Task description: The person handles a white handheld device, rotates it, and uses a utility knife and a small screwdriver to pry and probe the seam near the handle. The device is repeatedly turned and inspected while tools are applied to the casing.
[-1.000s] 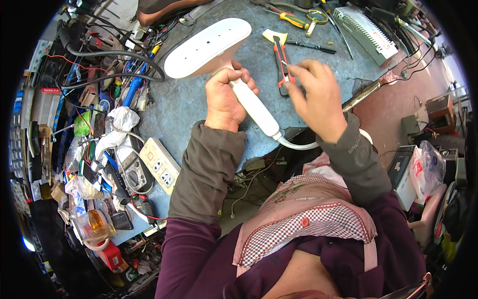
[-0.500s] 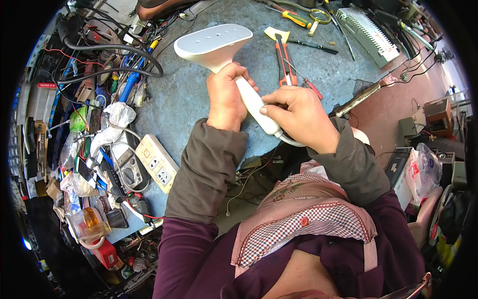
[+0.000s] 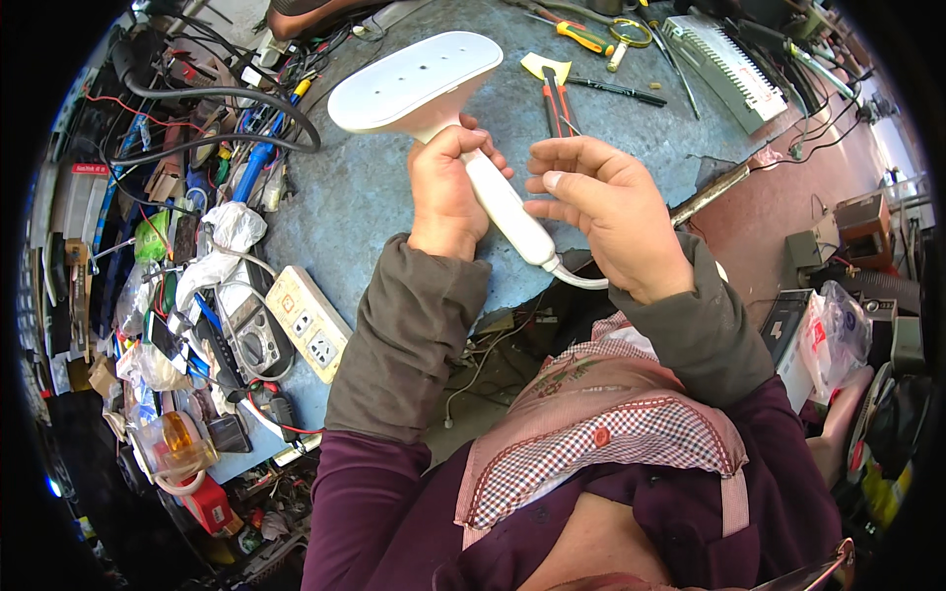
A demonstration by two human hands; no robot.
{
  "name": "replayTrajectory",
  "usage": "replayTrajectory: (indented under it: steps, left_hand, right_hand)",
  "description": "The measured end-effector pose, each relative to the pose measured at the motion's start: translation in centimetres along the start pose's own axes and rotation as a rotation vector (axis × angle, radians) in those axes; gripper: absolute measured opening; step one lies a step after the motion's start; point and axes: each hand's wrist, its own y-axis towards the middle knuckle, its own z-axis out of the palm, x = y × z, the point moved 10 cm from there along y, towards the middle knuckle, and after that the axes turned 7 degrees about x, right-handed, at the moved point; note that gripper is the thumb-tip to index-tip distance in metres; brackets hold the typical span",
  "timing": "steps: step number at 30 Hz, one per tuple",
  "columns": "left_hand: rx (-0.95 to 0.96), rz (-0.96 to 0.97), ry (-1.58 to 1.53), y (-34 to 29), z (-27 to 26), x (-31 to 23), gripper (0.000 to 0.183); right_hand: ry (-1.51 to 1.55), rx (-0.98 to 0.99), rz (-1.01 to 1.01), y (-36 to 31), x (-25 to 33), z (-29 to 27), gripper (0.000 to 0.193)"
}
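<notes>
Clutter rings our bench: one power strip point(image 3: 307, 330), one meter point(image 3: 251, 340), pliers point(image 3: 555, 103) beyond. One white steamer point(image 3: 434, 108) held above the bench, axis diagonal, head up-left, cord end down-right. Left hand point(image 3: 445, 187) wrapped shut around its handle; right hand point(image 3: 611, 212) half-open (fingers curled), beside the handle's lower end.

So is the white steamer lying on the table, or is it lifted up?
Lifted. The left hand grips the white steamer by its handle above the table; the right hand is open beside the handle.
</notes>
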Motion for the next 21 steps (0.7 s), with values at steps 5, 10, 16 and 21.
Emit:
replayTrajectory:
  steps: [5, 10, 16, 21]
  left_hand:
    - [0.098, 0.027, 0.018, -0.3, 1.3, -0.6, 0.026]
    - [0.139, 0.06, 0.038, -0.5, 1.8, -1.0, 0.027]
    - [0.121, 0.118, -0.026, -0.1, 1.2, -1.2, 0.024]
    - [0.105, 0.092, -0.019, -0.2, 1.2, -1.1, 0.024]
  right_hand:
    - [-0.023, 0.029, -0.025, -1.2, 0.9, 1.0, 0.035]
    - [-0.074, 0.03, -0.073, -1.7, 1.5, 1.7, 0.039]
    - [0.012, 0.054, -0.004, -1.8, 0.8, 2.5, 0.039]
    - [-0.359, 0.051, -0.119, -2.4, 2.0, 2.4, 0.031]
